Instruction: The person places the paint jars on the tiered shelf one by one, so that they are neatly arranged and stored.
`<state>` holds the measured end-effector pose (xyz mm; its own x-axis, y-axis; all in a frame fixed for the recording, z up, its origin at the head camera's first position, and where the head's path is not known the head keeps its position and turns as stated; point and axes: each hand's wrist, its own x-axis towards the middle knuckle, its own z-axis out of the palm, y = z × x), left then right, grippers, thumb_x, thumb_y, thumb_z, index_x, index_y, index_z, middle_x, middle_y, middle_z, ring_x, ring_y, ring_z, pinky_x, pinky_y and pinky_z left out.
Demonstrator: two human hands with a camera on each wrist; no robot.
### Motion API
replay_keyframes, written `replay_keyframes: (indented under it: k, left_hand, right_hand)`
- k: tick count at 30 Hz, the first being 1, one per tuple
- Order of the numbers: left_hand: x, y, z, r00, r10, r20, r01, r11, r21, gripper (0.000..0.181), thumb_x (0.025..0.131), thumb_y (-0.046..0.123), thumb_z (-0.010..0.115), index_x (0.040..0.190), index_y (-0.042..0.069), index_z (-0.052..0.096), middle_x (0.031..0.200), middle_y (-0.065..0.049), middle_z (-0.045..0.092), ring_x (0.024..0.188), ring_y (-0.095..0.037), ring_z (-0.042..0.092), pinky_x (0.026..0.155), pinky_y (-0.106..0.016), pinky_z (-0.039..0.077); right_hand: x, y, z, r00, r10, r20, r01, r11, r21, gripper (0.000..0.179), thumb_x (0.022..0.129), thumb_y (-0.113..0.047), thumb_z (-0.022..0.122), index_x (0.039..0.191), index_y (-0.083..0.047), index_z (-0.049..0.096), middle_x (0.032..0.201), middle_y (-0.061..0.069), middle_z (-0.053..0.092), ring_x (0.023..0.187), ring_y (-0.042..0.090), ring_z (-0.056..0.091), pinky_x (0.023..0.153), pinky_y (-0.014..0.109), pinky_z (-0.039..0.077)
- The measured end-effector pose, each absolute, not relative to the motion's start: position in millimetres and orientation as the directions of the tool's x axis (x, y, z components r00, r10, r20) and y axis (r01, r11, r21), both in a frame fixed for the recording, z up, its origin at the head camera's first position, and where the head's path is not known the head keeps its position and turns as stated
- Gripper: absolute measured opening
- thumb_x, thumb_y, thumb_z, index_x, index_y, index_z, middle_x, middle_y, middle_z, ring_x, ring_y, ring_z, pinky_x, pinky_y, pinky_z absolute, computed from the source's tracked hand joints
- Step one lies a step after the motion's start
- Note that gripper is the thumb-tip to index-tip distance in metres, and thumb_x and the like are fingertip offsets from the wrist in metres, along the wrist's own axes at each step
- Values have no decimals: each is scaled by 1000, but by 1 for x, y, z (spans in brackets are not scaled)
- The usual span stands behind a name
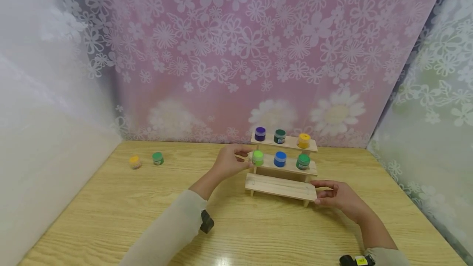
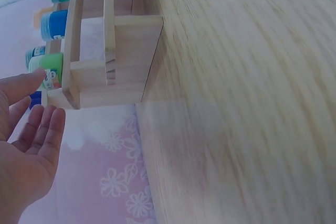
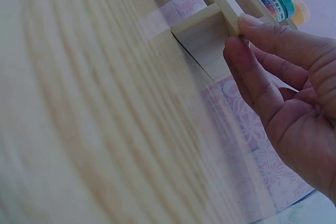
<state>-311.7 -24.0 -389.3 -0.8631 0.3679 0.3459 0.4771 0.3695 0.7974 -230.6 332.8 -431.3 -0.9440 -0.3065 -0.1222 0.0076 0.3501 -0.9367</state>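
Observation:
A three-tier wooden stand stands on the table, its lowest step bare. My left hand is at the left end of the middle step, fingers loosely extended beside a light green paint jar. In the left wrist view its thumb tip overlaps the light green jar. Along the same step sit a blue jar and a green jar. My right hand pinches the right end of the lowest step between thumb and fingers, seen close in the right wrist view.
On the top step stand a purple jar, a dark green jar and a yellow jar. Far left on the table are a yellow-orange jar and another green jar. A floral curtain hangs behind.

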Motion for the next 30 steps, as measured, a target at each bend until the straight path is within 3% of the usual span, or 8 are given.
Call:
replay_keyframes:
  k: [3,7,13,20,26,30]
  left_hand:
    - [-309,-31,-389,-859,372,351,485,370,792,43,71,21,75,110,9,62,101,-2,59,94,-19,56,75,-25,50]
    - [-305,-39,-388,-859,370,353,487,380,786,40,71,23,75,109,17,63,100,5,58,91,-12,56,75,-22,49]
    - [-297,-51,-383,-858,359,369,493,369,788,37,72,23,74,107,24,63,105,4,58,91,-12,57,75,-24,50]
    - [-283,-66,-374,-843,335,422,524,328,786,37,72,26,74,107,23,63,106,5,57,93,-11,55,79,-36,50]
    - [-258,-81,-351,-853,303,424,508,302,807,37,74,12,73,109,14,63,109,-6,57,96,-19,55,81,-38,48]
    - [-266,-94,-359,-861,285,421,496,284,821,37,73,17,73,109,20,63,110,-1,57,97,-17,54,81,-35,49]
  right_hand:
    - [-231,333,-431,-944,-307,-125,10,350,-937,65,77,-17,69,132,-1,39,100,19,58,89,25,59,76,35,50]
    - [-231,332,-430,-944,-305,-124,9,352,-936,65,77,-18,69,132,-1,39,99,19,58,89,25,59,76,34,50]
    - [-231,332,-431,-945,-305,-118,1,360,-933,64,77,-18,69,131,-1,40,101,19,58,89,24,59,75,34,50]
    - [-230,332,-430,-943,-313,-112,-5,351,-936,64,77,-17,69,132,-1,40,102,20,57,89,24,59,76,35,50]
    - [-230,331,-430,-944,-309,-116,-1,354,-935,64,77,-17,69,132,-1,40,102,20,57,89,24,59,77,35,50]
    - [-230,331,-431,-945,-302,-123,12,343,-939,65,77,-17,69,132,-1,40,103,19,57,89,24,59,76,36,50]
